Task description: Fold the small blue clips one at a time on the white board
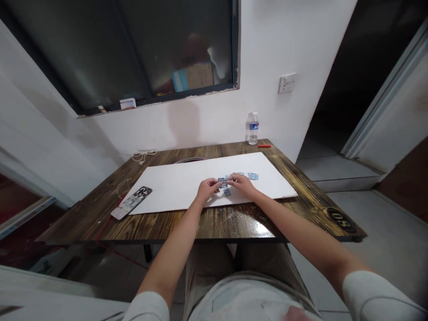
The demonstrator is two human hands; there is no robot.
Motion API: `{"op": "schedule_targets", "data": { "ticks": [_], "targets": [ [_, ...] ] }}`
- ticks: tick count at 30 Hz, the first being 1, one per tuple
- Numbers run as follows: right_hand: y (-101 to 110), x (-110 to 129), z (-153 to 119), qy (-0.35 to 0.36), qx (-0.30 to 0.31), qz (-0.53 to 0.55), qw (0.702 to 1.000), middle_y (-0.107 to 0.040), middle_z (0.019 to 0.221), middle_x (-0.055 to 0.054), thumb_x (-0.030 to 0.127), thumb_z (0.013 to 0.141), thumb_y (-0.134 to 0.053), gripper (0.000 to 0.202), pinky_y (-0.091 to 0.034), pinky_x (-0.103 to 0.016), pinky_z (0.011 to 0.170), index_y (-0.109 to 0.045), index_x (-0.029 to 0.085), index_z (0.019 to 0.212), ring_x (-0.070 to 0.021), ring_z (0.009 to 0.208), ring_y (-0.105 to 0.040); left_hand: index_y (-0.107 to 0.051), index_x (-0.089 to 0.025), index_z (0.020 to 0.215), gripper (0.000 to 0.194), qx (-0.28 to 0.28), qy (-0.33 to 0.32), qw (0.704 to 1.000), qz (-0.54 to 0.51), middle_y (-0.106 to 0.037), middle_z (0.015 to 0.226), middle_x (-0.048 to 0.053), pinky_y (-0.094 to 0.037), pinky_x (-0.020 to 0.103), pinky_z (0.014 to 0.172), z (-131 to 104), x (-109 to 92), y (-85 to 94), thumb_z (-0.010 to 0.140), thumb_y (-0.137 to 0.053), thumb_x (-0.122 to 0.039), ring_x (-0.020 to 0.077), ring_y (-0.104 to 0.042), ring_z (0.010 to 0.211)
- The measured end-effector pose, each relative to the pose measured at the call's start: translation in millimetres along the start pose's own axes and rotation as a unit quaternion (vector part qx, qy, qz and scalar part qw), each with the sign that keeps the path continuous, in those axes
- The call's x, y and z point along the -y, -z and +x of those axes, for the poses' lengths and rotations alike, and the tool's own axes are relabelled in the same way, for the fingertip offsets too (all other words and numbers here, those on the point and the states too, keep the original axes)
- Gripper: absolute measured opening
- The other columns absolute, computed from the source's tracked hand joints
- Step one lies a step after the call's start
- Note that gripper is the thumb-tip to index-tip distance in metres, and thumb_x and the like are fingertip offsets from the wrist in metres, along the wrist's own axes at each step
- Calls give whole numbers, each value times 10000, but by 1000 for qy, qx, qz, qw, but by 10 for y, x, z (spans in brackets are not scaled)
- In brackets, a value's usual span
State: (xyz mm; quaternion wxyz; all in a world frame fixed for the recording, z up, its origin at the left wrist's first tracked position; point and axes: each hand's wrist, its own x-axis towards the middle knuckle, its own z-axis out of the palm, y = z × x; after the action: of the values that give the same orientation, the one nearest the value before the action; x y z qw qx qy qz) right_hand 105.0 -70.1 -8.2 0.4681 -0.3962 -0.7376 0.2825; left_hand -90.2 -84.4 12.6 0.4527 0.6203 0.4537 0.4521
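Pale shirt fabric is seen at bottom centre, below a wooden table. Just below and right of the frame's centre, over a white board, a small blue cluster is pinched from either side by the left hand and right hand, both equally near, its long axis unclear; more blue pieces are laid slightly beyond, farther right.

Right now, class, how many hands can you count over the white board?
2: the left hand and the right hand, close together over the white board, with small blue-edged pieces between them. Neither is hidden.
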Motion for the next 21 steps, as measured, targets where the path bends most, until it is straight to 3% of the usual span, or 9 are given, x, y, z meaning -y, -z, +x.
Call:
{"op": "schedule_targets", "data": {
  "ticks": [4, 8, 12, 17, 21],
  "targets": [
    [23, -47, 15, -26, 2, -54, 998, -625, 788, -22, 374, 874, -529, 228, -410, -292, 702, -616, 194, 764, -174, 756, -550, -617, -164, 681, 430, -40, -13, 999, -4, -586, 511, -13, -425, 237, 530, -3, -24, 22, 574, -781, -547, 113, -533, 480],
    [32, -8, -18, 15, 77, -198, 977, -636, 798, -44, 300, 882, -568, 209, -379, -300, 720, -641, 186, 723, -186, 790, -546, -616, -169, 677, 406, -70, -15, 997, 6, -580, 514, -17, -414, 236, 532, 5, -25, 36, 588, -769, -534, 113, -527, 484],
    [4, 41, -67, 45, 92, -283, 954, -648, 827, -74, 318, 850, -654, 188, -361, -313, 713, -671, 185, 719, -205, 812, -551, -608, -173, 657, 392, -100, -24, 995, 13, -568, 515, -25, -403, 234, 525, 18, -16, 34, 584, -772, -521, 114, -532, 486],
    [12, 36, -71, 29, 55, -265, 962, -629, 837, -71, 322, 834, -675, 194, -372, -322, 728, -646, 187, 697, -209, 823, -546, -614, -171, 651, 361, -97, -32, 995, 21, -567, 519, -23, -417, 237, 534, 4, -24, 26, 609, -766, -496, 115, -536, 496],
    [21, 58, -61, 44, 20, -156, 987, -611, 824, -44, 377, 827, -668, 204, -402, -301, 706, -610, 197, 751, -190, 818, -534, -611, -169, 642, 374, -81, -40, 995, 33, -571, 532, -21, -426, 239, 542, -9, -21, 21, 613, -764, -509, 116, -538, 507]
  ]
}}
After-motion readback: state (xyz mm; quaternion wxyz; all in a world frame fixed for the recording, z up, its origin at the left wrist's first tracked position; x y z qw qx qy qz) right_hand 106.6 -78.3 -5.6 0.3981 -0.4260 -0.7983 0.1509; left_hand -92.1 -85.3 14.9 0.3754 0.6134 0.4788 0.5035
